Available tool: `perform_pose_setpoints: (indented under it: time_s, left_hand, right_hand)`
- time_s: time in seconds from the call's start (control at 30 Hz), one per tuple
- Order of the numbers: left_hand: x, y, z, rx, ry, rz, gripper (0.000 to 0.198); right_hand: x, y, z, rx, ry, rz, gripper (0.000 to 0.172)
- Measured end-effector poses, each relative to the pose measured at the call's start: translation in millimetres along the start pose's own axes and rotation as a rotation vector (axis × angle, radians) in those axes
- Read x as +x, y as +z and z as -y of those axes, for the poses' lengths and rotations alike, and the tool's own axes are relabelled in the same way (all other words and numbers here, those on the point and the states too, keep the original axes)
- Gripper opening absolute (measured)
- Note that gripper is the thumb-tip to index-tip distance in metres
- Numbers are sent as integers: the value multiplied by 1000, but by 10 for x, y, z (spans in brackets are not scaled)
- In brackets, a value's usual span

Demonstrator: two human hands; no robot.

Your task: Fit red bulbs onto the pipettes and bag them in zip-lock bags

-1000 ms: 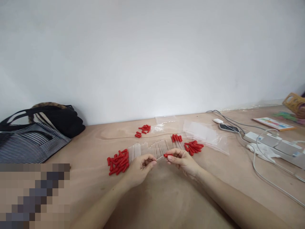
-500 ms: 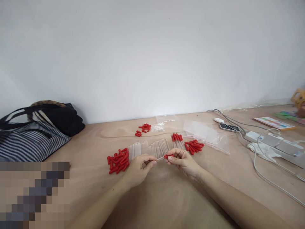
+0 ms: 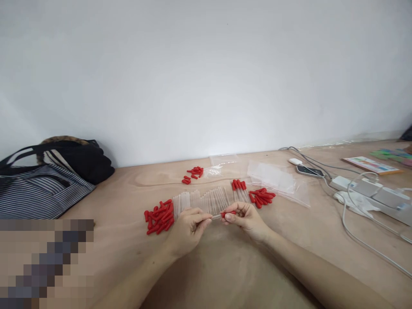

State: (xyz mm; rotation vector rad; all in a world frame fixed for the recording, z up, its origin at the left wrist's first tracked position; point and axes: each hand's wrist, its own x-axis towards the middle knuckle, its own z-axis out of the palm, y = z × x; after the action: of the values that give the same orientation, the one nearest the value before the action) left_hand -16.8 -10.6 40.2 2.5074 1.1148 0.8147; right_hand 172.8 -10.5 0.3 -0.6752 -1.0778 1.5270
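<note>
A few capped tubes [image 3: 242,194] at right — many bare tubes [image 3: 215,199] beside them.
Near side: left hand [image 3: 189,228] pinches a clear tube [image 3: 216,216], right hand [image 3: 249,222] a red cap [image 3: 224,214] at its right end; loose caps [image 3: 160,218] lie left.

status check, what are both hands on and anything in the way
Left hand pinching clear tube. Right hand gripping red cap at tube's other end. Row of tubes just beyond the hands, not blocking the grip.
</note>
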Motion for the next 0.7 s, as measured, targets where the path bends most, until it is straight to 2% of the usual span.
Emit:
perform_pose_setpoints:
  time_s: [0.2,0.7]
  left_hand:
    - [-12,15,-15,67,79,-55,22]
    - [-34,71,-77,37,130,-133,21]
  right_hand:
    - [-44,36,52,-157,-70,-14,13]
    - [-76,92,17,-321,-125,-88,15]
